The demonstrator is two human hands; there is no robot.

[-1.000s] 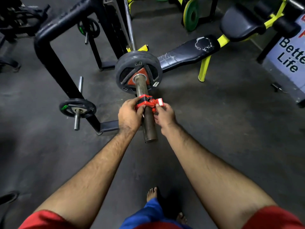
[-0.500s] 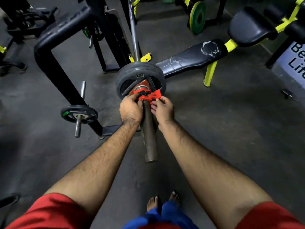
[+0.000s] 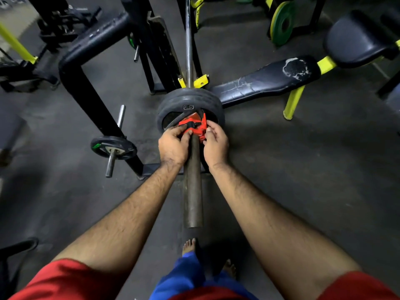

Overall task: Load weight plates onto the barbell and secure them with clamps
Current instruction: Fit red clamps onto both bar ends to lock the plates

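The barbell's rusty sleeve points toward me from the rack. Dark rubber weight plates sit stacked on it, with a small red plate showing at their hub. A red clamp rings the sleeve right against the plates. My left hand grips the clamp's left side and the sleeve. On the clamp's right side, the fingers of my right hand hold its raised lever.
A black rack post stands to the left with a small plate on its storage peg. A worn black bench with yellow legs lies to the right. A green plate leans at the back. My bare feet are below the sleeve end.
Both hands slid the red clamp along the sleeve from its middle up against the plates. My view moved closer to the bar.
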